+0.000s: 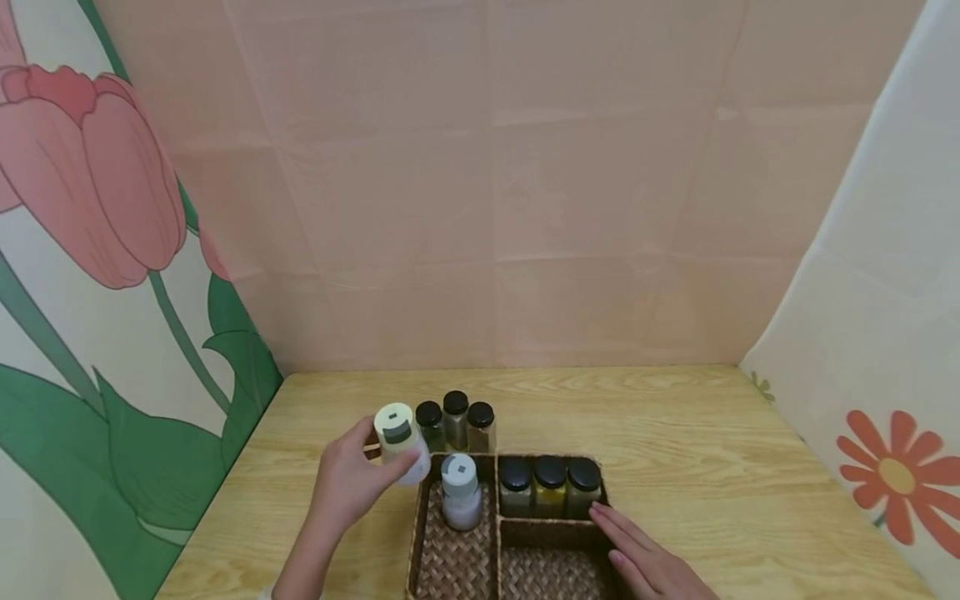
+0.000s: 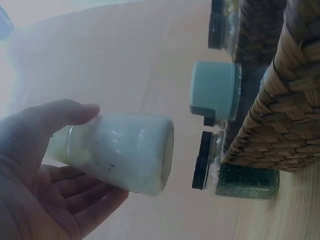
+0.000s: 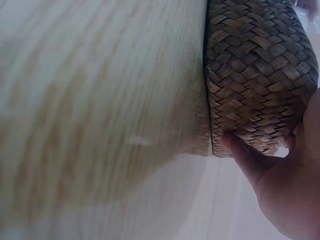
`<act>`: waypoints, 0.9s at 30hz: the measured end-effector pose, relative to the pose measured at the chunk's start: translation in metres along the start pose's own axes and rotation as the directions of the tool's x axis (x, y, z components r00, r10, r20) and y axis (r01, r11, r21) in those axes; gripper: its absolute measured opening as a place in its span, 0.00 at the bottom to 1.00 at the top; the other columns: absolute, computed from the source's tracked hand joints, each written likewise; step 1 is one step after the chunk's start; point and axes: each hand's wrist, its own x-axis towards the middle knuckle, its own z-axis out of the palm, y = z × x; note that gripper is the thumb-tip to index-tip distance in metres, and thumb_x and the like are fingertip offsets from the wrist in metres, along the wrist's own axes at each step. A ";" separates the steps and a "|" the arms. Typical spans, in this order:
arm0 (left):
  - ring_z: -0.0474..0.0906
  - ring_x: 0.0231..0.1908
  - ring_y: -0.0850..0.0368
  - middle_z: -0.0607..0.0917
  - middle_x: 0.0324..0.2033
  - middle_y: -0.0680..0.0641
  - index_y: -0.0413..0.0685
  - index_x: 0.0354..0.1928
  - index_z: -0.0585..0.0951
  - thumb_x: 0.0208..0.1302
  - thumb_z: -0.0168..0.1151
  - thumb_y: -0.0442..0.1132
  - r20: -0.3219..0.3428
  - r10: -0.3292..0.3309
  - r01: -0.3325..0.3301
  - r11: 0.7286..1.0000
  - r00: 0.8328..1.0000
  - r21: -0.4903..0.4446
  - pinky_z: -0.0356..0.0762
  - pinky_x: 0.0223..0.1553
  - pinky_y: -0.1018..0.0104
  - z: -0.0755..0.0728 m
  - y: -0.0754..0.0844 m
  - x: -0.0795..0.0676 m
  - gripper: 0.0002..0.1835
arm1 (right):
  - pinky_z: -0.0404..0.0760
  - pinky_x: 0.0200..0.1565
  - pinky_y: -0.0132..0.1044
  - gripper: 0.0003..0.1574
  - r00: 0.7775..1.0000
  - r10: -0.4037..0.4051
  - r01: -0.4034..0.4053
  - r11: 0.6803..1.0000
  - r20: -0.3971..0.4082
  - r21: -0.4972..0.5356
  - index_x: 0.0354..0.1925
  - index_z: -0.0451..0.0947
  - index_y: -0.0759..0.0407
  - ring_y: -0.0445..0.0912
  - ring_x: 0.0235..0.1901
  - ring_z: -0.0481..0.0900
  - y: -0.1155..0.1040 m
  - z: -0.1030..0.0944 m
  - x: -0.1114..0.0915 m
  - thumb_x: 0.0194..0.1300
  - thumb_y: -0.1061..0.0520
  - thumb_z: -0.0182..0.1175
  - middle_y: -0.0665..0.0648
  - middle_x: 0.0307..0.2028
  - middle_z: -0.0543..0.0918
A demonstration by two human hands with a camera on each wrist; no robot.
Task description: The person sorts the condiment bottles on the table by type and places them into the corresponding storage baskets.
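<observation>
My left hand (image 1: 351,471) grips a white jar (image 2: 122,150) with a pale yellow-green cap, thumb on one side and fingers on the other. It holds the jar tilted, above the left edge of a woven basket (image 1: 497,550). In the basket's long left compartment stands a similar jar (image 1: 461,504) with a pale blue-green cap. Several black-lidded spice jars (image 1: 550,492) fill the back right compartment. At the basket's right side, my right hand (image 1: 648,558) holds the wall, its fingers at the rim and its thumb (image 3: 245,155) against the outer weave.
Behind the basket, 3 black-capped spice bottles (image 1: 455,421) stand on the wooden table (image 1: 675,433), one of them with green contents. A pink cloth (image 1: 487,208) hangs across the back, with printed flower cloths (image 1: 892,467) at both sides.
</observation>
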 end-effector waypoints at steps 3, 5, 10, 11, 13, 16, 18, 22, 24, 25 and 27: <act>0.85 0.48 0.48 0.87 0.50 0.47 0.48 0.57 0.82 0.52 0.80 0.50 -0.001 0.013 -0.013 1.000 1.000 -0.005 0.86 0.49 0.51 0.000 0.002 -0.004 0.31 | 0.84 0.51 0.40 0.30 1.000 0.004 -0.004 1.000 0.010 0.001 0.75 0.65 0.48 0.47 0.66 0.73 0.000 0.000 0.000 0.82 0.44 0.45 0.52 0.72 0.70; 0.85 0.48 0.48 0.87 0.49 0.48 0.48 0.57 0.83 0.52 0.80 0.50 -0.002 0.020 -0.020 1.000 1.000 -0.005 0.86 0.49 0.51 0.000 0.003 -0.006 0.31 | 0.84 0.51 0.40 0.30 1.000 0.006 -0.006 1.000 0.012 0.004 0.75 0.65 0.48 0.47 0.66 0.73 0.000 0.000 0.000 0.82 0.44 0.44 0.52 0.72 0.70; 0.85 0.48 0.49 0.87 0.49 0.49 0.50 0.57 0.83 0.50 0.81 0.50 0.004 0.023 -0.023 1.000 1.000 -0.001 0.86 0.49 0.52 0.000 0.007 -0.012 0.31 | 0.84 0.52 0.40 0.30 1.000 0.010 -0.010 1.000 0.011 0.006 0.75 0.65 0.48 0.47 0.66 0.73 -0.001 0.000 0.000 0.82 0.44 0.44 0.52 0.72 0.70; 0.85 0.48 0.49 0.87 0.49 0.49 0.50 0.56 0.83 0.50 0.81 0.50 0.007 0.025 -0.025 1.000 1.000 0.001 0.86 0.49 0.52 0.000 0.008 -0.013 0.31 | 0.84 0.52 0.40 0.30 1.000 0.011 -0.011 1.000 0.012 0.005 0.75 0.65 0.48 0.47 0.66 0.73 -0.001 0.000 0.000 0.82 0.44 0.44 0.52 0.72 0.70; 0.85 0.48 0.49 0.87 0.49 0.49 0.50 0.56 0.83 0.50 0.81 0.51 0.012 0.029 -0.030 1.000 0.999 0.006 0.86 0.48 0.52 0.000 0.009 -0.016 0.31 | 0.85 0.52 0.40 0.30 1.000 0.011 -0.012 1.000 0.013 0.007 0.75 0.65 0.48 0.47 0.66 0.73 -0.001 0.000 0.000 0.82 0.44 0.44 0.52 0.72 0.70; 0.85 0.47 0.50 0.88 0.48 0.50 0.50 0.55 0.84 0.49 0.82 0.51 0.016 0.044 -0.044 0.999 0.999 0.010 0.87 0.48 0.53 0.001 0.010 -0.018 0.31 | 0.84 0.52 0.40 0.30 1.000 0.014 -0.014 1.000 0.019 0.011 0.75 0.65 0.48 0.48 0.66 0.73 -0.001 0.000 0.000 0.82 0.44 0.44 0.52 0.72 0.70; 0.85 0.47 0.51 0.88 0.48 0.51 0.50 0.55 0.84 0.48 0.82 0.50 0.020 0.050 -0.050 0.999 0.999 0.008 0.87 0.47 0.54 0.003 0.010 -0.020 0.31 | 0.84 0.52 0.40 0.30 1.000 0.016 -0.016 1.000 0.022 0.015 0.75 0.65 0.48 0.48 0.67 0.73 -0.002 -0.001 0.001 0.82 0.44 0.43 0.53 0.72 0.70; 0.84 0.46 0.52 0.88 0.47 0.51 0.50 0.54 0.84 0.48 0.82 0.51 0.041 0.052 -0.053 0.999 0.998 0.012 0.87 0.47 0.55 0.006 0.009 -0.023 0.30 | 0.84 0.52 0.41 0.30 0.999 0.018 -0.019 1.000 0.027 0.019 0.75 0.65 0.49 0.49 0.66 0.73 -0.002 -0.002 0.000 0.82 0.43 0.43 0.53 0.72 0.70; 0.84 0.46 0.52 0.88 0.48 0.51 0.50 0.54 0.84 0.48 0.82 0.52 0.057 0.036 -0.037 0.999 0.998 0.013 0.87 0.47 0.54 0.008 0.009 -0.024 0.31 | 0.84 0.52 0.41 0.30 0.999 0.020 -0.020 1.000 0.029 0.018 0.75 0.65 0.49 0.49 0.66 0.73 -0.002 -0.001 0.000 0.82 0.43 0.43 0.53 0.72 0.70; 0.84 0.46 0.52 0.87 0.48 0.51 0.50 0.55 0.83 0.48 0.82 0.52 0.064 0.032 -0.033 0.999 0.997 0.015 0.87 0.48 0.53 0.009 0.010 -0.025 0.31 | 0.84 0.52 0.41 0.30 0.999 0.019 -0.020 1.000 0.027 0.018 0.75 0.65 0.49 0.49 0.66 0.73 -0.002 -0.001 0.000 0.82 0.43 0.43 0.53 0.72 0.70; 0.84 0.47 0.53 0.87 0.48 0.51 0.50 0.56 0.83 0.48 0.82 0.53 0.076 0.020 -0.022 1.000 0.997 0.017 0.86 0.48 0.54 0.010 0.010 -0.026 0.32 | 0.84 0.52 0.41 0.30 0.999 0.019 -0.020 1.000 0.025 0.018 0.75 0.65 0.49 0.49 0.67 0.73 -0.002 -0.001 0.000 0.82 0.43 0.43 0.53 0.72 0.70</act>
